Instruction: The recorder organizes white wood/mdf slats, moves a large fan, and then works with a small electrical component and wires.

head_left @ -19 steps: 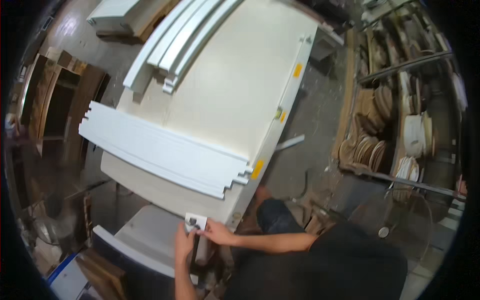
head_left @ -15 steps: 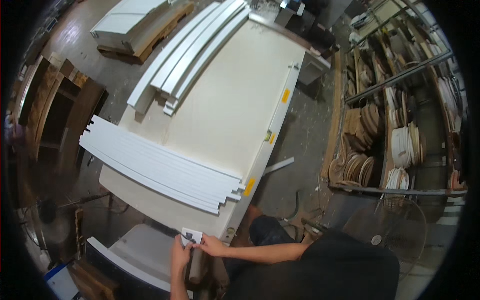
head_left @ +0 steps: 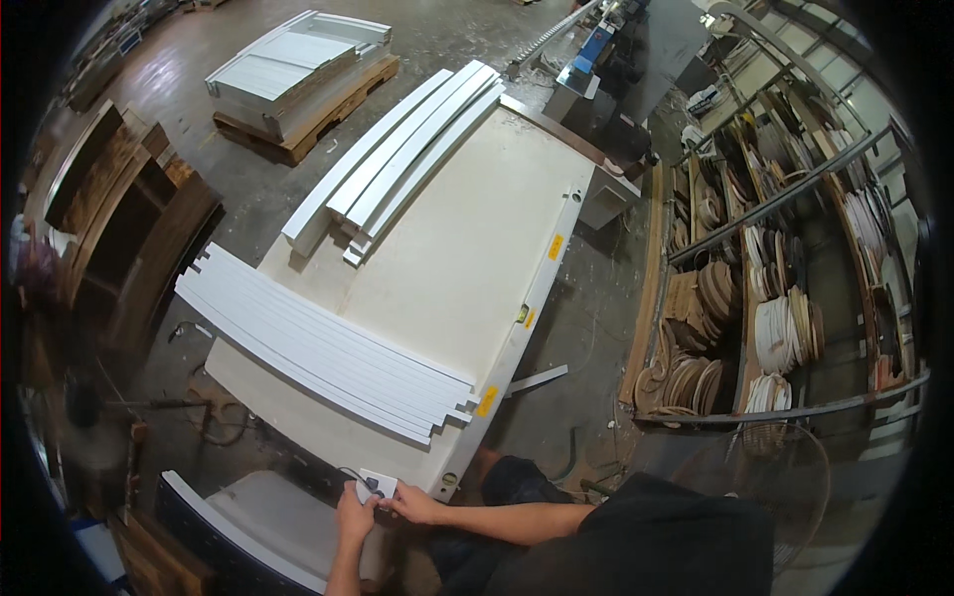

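At the near corner of the table, my left hand [head_left: 355, 514] and my right hand [head_left: 417, 504] meet around a small white square piece [head_left: 383, 479]. A small dark shape shows on its face; whether it is printed or a separate part I cannot tell. Fingers of my right hand close on the piece's right edge. My left hand is closed at its left side, where a thin dark strand shows at the fingers. Beyond them lies a row of long white slats [head_left: 328, 343] with stepped ends. A long white spirit level [head_left: 504, 368] with orange stickers runs along the table's right edge.
More white curved beams [head_left: 397, 159] lie along the far left of the pale table [head_left: 457, 228]. A white stack on a pallet [head_left: 298, 139] stands beyond. Racks of curved pieces [head_left: 735, 318] and a fan [head_left: 775, 497] are at right. A white-edged curved panel [head_left: 238, 536] sits near left.
The view has tilted up, so the table and racks sit lower and more of the far floor shows. My hands still hold the white piece together, its face turned slightly.
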A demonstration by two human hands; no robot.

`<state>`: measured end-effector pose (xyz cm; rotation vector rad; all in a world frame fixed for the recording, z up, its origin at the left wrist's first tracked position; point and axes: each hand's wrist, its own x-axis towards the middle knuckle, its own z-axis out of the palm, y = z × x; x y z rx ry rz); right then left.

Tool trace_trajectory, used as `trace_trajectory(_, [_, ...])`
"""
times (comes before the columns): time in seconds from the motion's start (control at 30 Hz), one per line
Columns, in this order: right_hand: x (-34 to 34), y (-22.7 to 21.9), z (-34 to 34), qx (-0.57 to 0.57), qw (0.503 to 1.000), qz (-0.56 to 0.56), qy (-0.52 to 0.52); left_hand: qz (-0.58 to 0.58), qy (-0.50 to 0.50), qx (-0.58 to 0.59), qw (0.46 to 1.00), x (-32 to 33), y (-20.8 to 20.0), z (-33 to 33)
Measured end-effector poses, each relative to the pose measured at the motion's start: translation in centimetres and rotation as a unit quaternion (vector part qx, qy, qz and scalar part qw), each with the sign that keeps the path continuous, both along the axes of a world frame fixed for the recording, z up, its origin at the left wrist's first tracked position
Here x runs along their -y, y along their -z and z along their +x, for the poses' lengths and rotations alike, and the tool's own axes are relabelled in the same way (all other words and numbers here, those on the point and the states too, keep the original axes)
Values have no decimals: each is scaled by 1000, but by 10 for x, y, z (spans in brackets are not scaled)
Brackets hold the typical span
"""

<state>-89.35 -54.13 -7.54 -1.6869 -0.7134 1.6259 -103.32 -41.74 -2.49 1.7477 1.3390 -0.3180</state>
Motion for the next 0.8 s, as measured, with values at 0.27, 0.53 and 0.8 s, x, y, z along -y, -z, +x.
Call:
trace_trajectory(0.27, [3, 5, -4, -17, 1000, -10, 14, 22, -36, 69, 997, 5, -2, 0])
trace_trajectory(0.53, [8, 20, -6, 40, 998, 39, 25, 51, -59, 64, 995, 11, -3, 3])
trace_trajectory(0.8, [6, 10, -5, -138, 985, 32, 99, -29, -142, 109, 983, 13, -17, -3])
